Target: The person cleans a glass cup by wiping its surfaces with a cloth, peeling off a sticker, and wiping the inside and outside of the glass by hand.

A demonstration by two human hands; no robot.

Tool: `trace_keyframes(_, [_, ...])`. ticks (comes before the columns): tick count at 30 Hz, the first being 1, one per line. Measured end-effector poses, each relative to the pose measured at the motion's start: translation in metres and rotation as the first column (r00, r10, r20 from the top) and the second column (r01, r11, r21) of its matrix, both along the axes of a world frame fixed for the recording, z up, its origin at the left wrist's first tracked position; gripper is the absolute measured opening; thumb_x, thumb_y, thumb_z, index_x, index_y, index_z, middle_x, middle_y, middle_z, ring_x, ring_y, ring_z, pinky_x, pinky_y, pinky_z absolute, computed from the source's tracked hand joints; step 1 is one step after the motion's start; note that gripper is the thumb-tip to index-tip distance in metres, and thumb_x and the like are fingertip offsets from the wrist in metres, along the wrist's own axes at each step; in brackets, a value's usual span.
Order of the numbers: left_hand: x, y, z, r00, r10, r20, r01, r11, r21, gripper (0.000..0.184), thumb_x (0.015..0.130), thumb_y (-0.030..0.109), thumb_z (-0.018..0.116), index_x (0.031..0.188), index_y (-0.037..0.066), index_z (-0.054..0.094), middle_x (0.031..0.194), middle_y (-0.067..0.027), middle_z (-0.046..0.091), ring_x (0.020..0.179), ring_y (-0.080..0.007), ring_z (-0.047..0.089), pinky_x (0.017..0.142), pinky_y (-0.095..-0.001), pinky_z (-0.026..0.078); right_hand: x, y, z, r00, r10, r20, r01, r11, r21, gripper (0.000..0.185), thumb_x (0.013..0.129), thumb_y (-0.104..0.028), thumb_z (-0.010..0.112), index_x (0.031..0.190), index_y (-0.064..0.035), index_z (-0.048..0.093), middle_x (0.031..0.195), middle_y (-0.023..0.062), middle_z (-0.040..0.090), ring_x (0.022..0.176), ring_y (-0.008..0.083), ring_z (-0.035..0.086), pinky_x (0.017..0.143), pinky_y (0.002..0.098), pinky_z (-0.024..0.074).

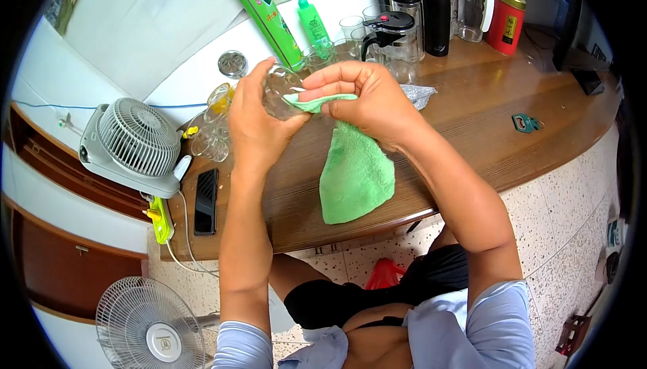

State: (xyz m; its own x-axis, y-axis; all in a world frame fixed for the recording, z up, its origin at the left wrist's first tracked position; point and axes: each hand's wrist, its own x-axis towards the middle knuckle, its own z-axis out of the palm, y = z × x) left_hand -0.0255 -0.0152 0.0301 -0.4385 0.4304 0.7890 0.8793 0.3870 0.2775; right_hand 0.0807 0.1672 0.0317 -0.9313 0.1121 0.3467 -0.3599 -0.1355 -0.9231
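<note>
1 drinking glass (278, 90) is in the left hand (253, 116), above the far left part of the desk (485, 116). Left fingers are half curved around its side, with the thumb across from them. The right hand (367, 103) has its fingers almost together, pinching a fold of the green cloth (357, 177). From these right fingertips the glass lies directly to the left, at or just beside them; I cannot tell if they touch it. Its long axis is also not certain, because fingers cover much. Both hands are about equally near. The cloth hangs down toward the front edge of the desk.

Along the far edge stand the green spray can (266, 18) and the glass pot (399, 39), and at the left edge are glass mugs (212, 136). Wider bare wood shows from the right forearm to the bottle opener (524, 124), toward the right edge.
</note>
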Motion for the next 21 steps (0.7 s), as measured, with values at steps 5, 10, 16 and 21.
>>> trace_keyframes(5, [0.004, 0.007, -0.006, 0.949, -0.106, 0.296, 0.074, 0.990, 0.118, 0.092, 0.066, 0.006, 0.096, 0.147, 0.007, 0.052, 0.119, -0.0102, 0.068, 0.103, -0.0178, 0.068, 0.090, -0.0336, 0.058, -0.009, -0.005, -0.015, 0.960, -0.108, -0.257, 0.157, 0.972, 0.176, 0.034, 0.085, 0.011, 0.068, 0.116, 0.0016, 0.076, 0.119, 0.0163, 0.078, 0.114, 0.0219, 0.073, 0.096, 0.0341, 0.0588])
trace_keyframes(10, [0.001, 0.011, -0.007, 0.878, -0.279, 0.388, 0.123, 0.916, 0.381, 0.095, 0.070, 0.009, 0.095, 0.150, 0.006, 0.045, 0.116, -0.0083, 0.067, 0.098, -0.0185, 0.069, 0.086, -0.0335, 0.060, -0.009, -0.014, -0.019, 0.731, -0.245, -0.637, 0.555, 0.756, 0.347, 0.038, 0.081, 0.012, 0.070, 0.115, -0.0022, 0.077, 0.122, 0.0202, 0.075, 0.117, 0.0375, 0.072, 0.101, 0.0422, 0.0575])
trace_keyframes(16, [-0.002, 0.007, -0.007, 0.368, -0.732, 0.574, 0.213, 0.667, 0.714, 0.075, 0.090, 0.033, 0.086, 0.145, -0.002, 0.049, 0.111, -0.0105, 0.070, 0.096, -0.0189, 0.070, 0.081, -0.0348, 0.061, -0.008, -0.009, -0.017, 0.587, -0.267, -0.764, 0.661, 0.703, 0.262, 0.036, 0.080, 0.011, 0.067, 0.112, -0.0033, 0.077, 0.112, 0.0170, 0.077, 0.096, 0.0324, 0.077, 0.086, 0.0375, 0.0622])
trace_keyframes(21, [0.013, 0.009, -0.004, -0.017, -0.839, 0.544, 0.086, 0.541, 0.837, 0.080, 0.096, 0.071, 0.062, 0.134, 0.000, 0.061, 0.114, -0.0118, 0.073, 0.100, -0.0204, 0.070, 0.077, -0.0366, 0.061, -0.015, -0.017, -0.021, 0.667, -0.410, -0.623, 0.575, 0.814, 0.080, 0.034, 0.080, 0.010, 0.065, 0.109, -0.0028, 0.078, 0.102, 0.0140, 0.079, 0.092, 0.0278, 0.077, 0.083, 0.0350, 0.0613])
